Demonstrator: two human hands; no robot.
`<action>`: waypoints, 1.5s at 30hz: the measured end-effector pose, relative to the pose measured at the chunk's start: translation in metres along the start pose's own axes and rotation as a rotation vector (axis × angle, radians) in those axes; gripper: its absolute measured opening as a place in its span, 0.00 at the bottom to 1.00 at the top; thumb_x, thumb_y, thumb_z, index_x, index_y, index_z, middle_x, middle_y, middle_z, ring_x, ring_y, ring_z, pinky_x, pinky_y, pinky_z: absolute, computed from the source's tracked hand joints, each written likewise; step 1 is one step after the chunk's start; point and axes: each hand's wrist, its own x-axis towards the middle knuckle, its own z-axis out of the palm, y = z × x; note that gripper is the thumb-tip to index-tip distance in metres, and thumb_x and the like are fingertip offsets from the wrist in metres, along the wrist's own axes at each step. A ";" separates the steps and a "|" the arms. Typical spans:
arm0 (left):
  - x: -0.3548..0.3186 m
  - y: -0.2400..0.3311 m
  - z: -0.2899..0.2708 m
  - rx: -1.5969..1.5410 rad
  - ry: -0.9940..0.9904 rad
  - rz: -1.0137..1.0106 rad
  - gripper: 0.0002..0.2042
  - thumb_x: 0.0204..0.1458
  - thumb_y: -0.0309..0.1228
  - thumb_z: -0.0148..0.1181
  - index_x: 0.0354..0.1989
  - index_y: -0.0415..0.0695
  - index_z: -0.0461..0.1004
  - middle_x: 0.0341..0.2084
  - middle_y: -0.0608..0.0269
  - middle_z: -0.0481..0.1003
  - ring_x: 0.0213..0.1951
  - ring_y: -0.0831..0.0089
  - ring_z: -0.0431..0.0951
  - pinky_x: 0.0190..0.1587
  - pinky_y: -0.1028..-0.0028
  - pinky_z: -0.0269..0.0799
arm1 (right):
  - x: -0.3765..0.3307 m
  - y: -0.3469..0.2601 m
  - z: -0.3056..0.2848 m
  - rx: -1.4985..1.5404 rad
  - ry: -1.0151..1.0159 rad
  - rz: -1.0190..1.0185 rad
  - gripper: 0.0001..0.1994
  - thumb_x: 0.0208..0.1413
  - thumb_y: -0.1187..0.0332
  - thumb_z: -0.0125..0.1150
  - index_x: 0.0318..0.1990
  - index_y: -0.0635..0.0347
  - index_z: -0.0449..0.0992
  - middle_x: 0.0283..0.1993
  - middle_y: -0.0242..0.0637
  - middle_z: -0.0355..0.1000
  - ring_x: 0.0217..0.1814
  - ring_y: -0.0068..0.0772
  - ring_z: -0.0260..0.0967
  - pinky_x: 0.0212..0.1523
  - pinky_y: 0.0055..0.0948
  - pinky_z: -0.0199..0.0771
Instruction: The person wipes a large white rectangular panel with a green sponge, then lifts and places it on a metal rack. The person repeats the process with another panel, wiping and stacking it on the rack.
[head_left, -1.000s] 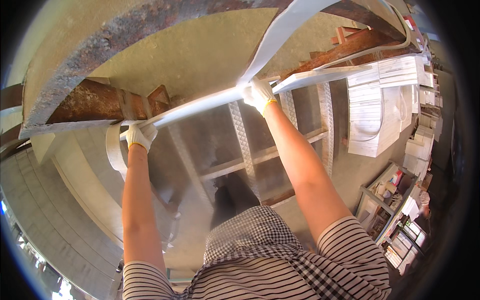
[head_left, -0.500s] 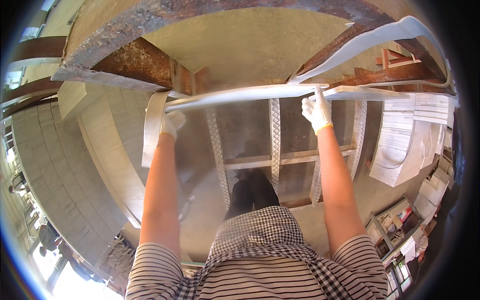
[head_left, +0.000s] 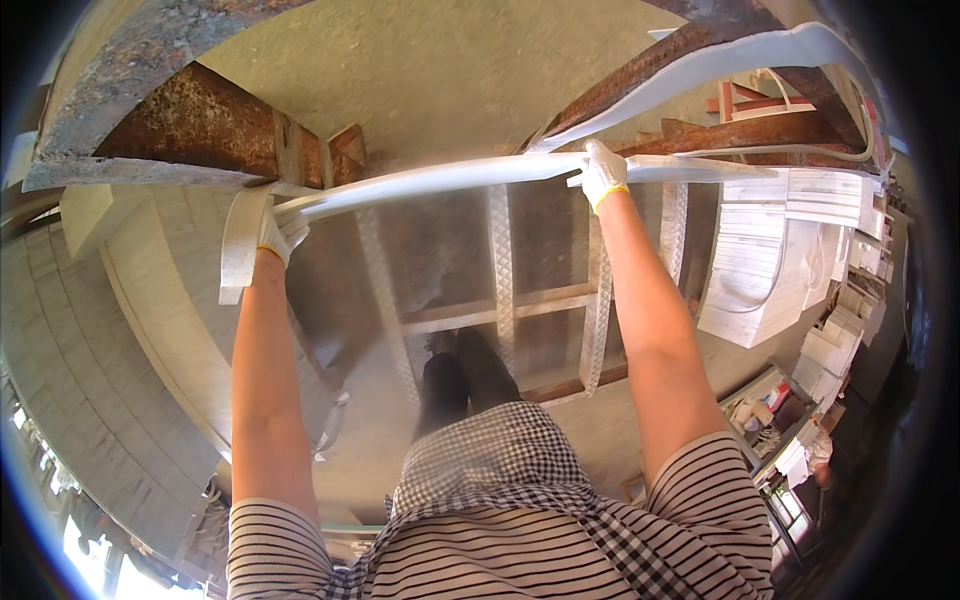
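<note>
A long, thin white board (head_left: 430,182) lies crosswise in front of me, its edge toward me. My left hand (head_left: 284,236), in a white glove with a yellow cuff, is closed at the board's left end, its fingers partly hidden. Beside it, a short white slab (head_left: 240,248) hangs downward, close against the hand. My right hand (head_left: 602,178), gloved the same way, is closed round the board's right end, with the thumb side on top. Just past that hand, another flat white piece (head_left: 690,170) continues to the right.
A rusty metal frame (head_left: 190,125) rises at the far left, and another rusty beam (head_left: 650,75) with a white strip stands far right. A lattice of metal bars (head_left: 502,260) lies below the board. Stacked white boards (head_left: 745,270) stand right; large pale panels (head_left: 90,350) fill the left.
The view has shifted, so the frame, board and both hands appear farther left. My right hand's raised finger has folded down, and that hand now closes on the board's end.
</note>
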 end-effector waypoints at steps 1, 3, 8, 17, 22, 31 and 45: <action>0.002 0.000 -0.001 0.000 -0.004 -0.001 0.24 0.56 0.48 0.55 0.51 0.41 0.70 0.40 0.43 0.76 0.38 0.49 0.78 0.44 0.52 0.76 | -0.001 0.000 -0.001 -0.005 0.007 -0.009 0.18 0.54 0.54 0.57 0.31 0.64 0.77 0.25 0.38 0.73 0.22 0.30 0.68 0.22 0.32 0.66; 0.005 -0.001 -0.003 0.001 -0.014 0.003 0.24 0.56 0.48 0.54 0.51 0.41 0.70 0.41 0.43 0.76 0.39 0.49 0.78 0.44 0.51 0.76 | -0.002 -0.002 -0.001 0.025 -0.003 -0.012 0.17 0.54 0.54 0.57 0.28 0.62 0.76 0.21 0.35 0.71 0.17 0.28 0.64 0.19 0.32 0.62; 0.007 -0.003 -0.005 0.000 -0.024 0.023 0.23 0.57 0.48 0.54 0.52 0.43 0.70 0.43 0.43 0.75 0.41 0.49 0.77 0.45 0.50 0.75 | -0.007 -0.002 0.000 0.061 -0.022 -0.024 0.16 0.53 0.55 0.58 0.26 0.60 0.75 0.19 0.34 0.69 0.15 0.29 0.62 0.17 0.33 0.60; -0.004 0.004 0.004 0.005 0.006 0.002 0.23 0.56 0.47 0.54 0.52 0.40 0.70 0.41 0.42 0.76 0.40 0.48 0.78 0.43 0.51 0.77 | -0.013 -0.006 0.000 0.094 -0.012 -0.007 0.16 0.53 0.56 0.62 0.26 0.61 0.74 0.18 0.36 0.68 0.13 0.30 0.60 0.14 0.32 0.56; -0.003 -0.002 0.001 -0.003 -0.022 0.068 0.20 0.57 0.47 0.55 0.45 0.42 0.71 0.33 0.47 0.77 0.34 0.57 0.78 0.36 0.58 0.78 | -0.007 0.004 -0.004 0.074 -0.058 -0.102 0.18 0.54 0.53 0.61 0.25 0.60 0.74 0.18 0.35 0.67 0.12 0.30 0.59 0.14 0.32 0.58; -0.017 -0.015 -0.009 -0.043 -0.151 0.073 0.38 0.60 0.59 0.46 0.65 0.36 0.54 0.58 0.32 0.63 0.55 0.40 0.70 0.57 0.45 0.69 | -0.036 0.011 -0.013 0.327 -0.120 0.068 0.26 0.60 0.40 0.53 0.32 0.57 0.68 0.19 0.30 0.64 0.12 0.21 0.55 0.11 0.21 0.50; -0.058 -0.069 0.012 -0.143 -0.153 0.037 0.33 0.60 0.59 0.47 0.45 0.32 0.72 0.33 0.44 0.77 0.33 0.52 0.80 0.36 0.56 0.80 | -0.133 0.128 -0.024 0.313 -0.308 0.141 0.15 0.63 0.50 0.54 0.44 0.51 0.71 0.23 0.25 0.67 0.18 0.17 0.60 0.16 0.19 0.58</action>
